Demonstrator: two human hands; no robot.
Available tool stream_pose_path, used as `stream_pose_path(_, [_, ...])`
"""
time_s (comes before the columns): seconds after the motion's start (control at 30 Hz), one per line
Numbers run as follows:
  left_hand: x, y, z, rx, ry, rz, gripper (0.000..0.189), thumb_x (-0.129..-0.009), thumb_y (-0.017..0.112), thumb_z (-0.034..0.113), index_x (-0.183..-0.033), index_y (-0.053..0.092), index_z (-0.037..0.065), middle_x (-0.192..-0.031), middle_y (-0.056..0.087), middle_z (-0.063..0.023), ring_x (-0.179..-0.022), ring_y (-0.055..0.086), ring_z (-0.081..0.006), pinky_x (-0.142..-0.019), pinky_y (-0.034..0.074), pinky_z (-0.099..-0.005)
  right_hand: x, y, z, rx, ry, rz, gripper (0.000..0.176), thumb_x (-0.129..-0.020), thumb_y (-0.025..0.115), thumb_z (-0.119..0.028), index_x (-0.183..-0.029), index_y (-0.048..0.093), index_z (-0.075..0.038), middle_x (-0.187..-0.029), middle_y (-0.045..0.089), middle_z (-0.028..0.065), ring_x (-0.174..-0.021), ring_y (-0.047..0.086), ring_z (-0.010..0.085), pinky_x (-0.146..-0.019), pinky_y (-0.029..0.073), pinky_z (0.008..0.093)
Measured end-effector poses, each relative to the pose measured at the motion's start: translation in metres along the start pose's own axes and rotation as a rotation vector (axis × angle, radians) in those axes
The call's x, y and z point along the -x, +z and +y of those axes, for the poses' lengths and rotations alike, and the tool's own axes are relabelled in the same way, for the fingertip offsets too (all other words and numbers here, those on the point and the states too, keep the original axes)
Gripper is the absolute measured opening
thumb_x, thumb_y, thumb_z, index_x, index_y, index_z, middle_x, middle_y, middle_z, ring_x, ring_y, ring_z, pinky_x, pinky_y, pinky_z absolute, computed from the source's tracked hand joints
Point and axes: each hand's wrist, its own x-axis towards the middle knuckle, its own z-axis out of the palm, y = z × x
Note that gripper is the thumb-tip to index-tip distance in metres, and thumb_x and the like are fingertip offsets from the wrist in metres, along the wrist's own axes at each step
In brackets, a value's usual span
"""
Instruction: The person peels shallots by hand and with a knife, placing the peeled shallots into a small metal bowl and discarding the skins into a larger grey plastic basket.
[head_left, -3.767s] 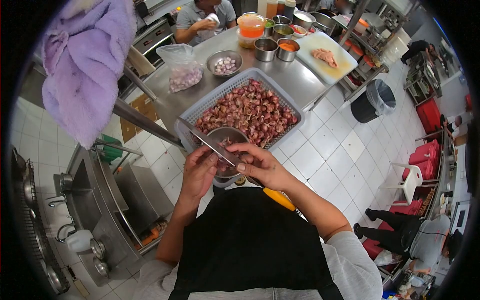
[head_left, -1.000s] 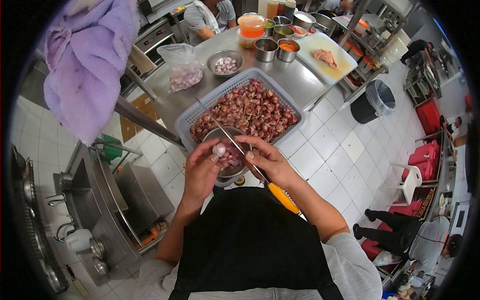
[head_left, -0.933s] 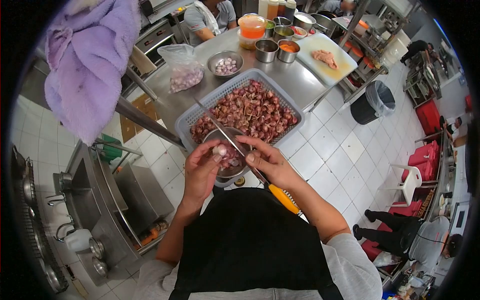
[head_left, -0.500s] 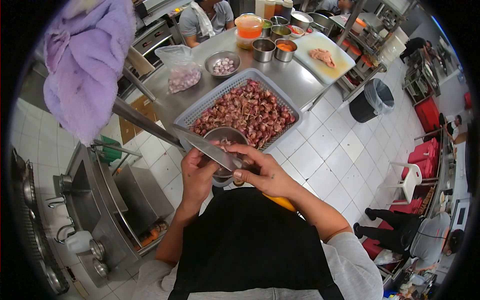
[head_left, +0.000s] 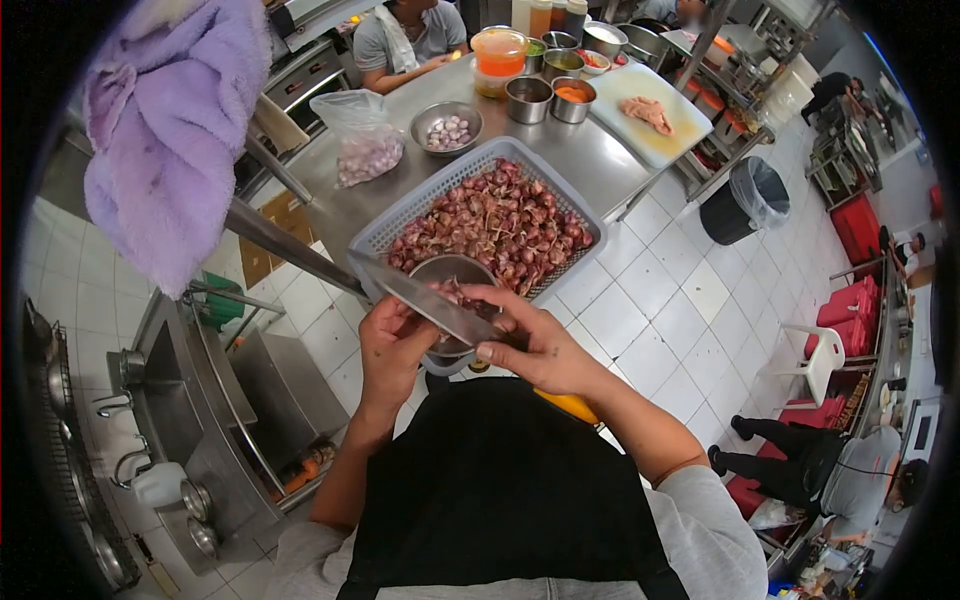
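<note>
My right hand (head_left: 545, 350) is closed on a wide-bladed knife (head_left: 440, 308), whose yellow handle end shows below the palm. The blade points up and left, across the front of my left hand (head_left: 392, 345). The left fingers are pinched behind the blade; what they hold is hidden. Beneath the knife a metal bowl (head_left: 478, 270) with some peelings sits in the near corner of a grey perforated basket (head_left: 585, 210). Red shallots (head_left: 490, 220) fill the rest of the basket.
Behind the basket are a bowl of peeled shallots (head_left: 447, 132), a plastic bag (head_left: 368, 150), metal pots (head_left: 527, 98) and a cutting board (head_left: 670, 130) with raw meat. A purple towel (head_left: 170, 140) hangs at upper left. Another person (head_left: 410, 40) is across the table.
The knife and my right hand have shifted slightly right and down. Across the table, the other person's hand has come into view by the table edge.
</note>
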Motion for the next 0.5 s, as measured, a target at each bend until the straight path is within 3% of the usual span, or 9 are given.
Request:
stream_pose_path(0.13, [0.002, 0.0, 0.003, -0.023, -0.017, 0.004, 0.036, -0.084, 0.064, -0.008, -0.119, 0.058, -0.005, -0.11, 0.068, -0.0114, -0.1, 0.065, -0.0167, -0.091, 0.052, -0.0311, -0.003, 0.008, 0.003, 0.097, -0.082, 0.034, 0.06, -0.09, 0.069, -0.016, -0.143, 0.042, -0.013, -0.074, 0.055, 0.0013, -0.069, 0.052, 0.0071, -0.062, 0.042, 0.0237])
stream_pose_path(0.37, [0.001, -0.005, 0.002, 0.005, -0.034, -0.008, 0.039, -0.083, 0.059, -0.011, -0.121, 0.057, -0.003, -0.11, 0.066, -0.0116, -0.1, 0.065, -0.0181, -0.089, 0.052, -0.0307, -0.009, 0.003, 0.013, 0.2, -0.193, 0.024, 0.053, -0.091, 0.066, -0.017, -0.14, 0.046, -0.015, -0.074, 0.057, 0.0016, -0.059, 0.05, 0.007, -0.052, 0.037, 0.025])
stream_pose_path(0.43, [-0.001, -0.005, -0.001, 0.081, -0.052, 0.013, 0.032, -0.084, 0.062, -0.009, -0.116, 0.059, -0.004, -0.105, 0.067, -0.0114, -0.1, 0.066, -0.019, -0.084, 0.055, -0.0308, -0.01, -0.001, 0.011, -0.268, 0.03, -0.056, 0.049, -0.094, 0.064, -0.018, -0.14, 0.047, -0.015, -0.078, 0.059, -0.0006, -0.058, 0.047, 0.0047, -0.05, 0.033, 0.0234])
stream_pose_path(0.5, [-0.002, 0.002, 0.003, 0.143, -0.026, 0.001, 0.031, -0.085, 0.062, -0.009, -0.116, 0.058, -0.004, -0.105, 0.067, -0.0117, -0.099, 0.066, -0.0195, -0.083, 0.056, -0.0313, -0.01, -0.005, 0.011, -0.408, 0.096, -0.064, 0.049, -0.095, 0.062, -0.018, -0.141, 0.046, -0.015, -0.08, 0.058, -0.002, -0.061, 0.047, 0.0031, -0.052, 0.033, 0.0217])
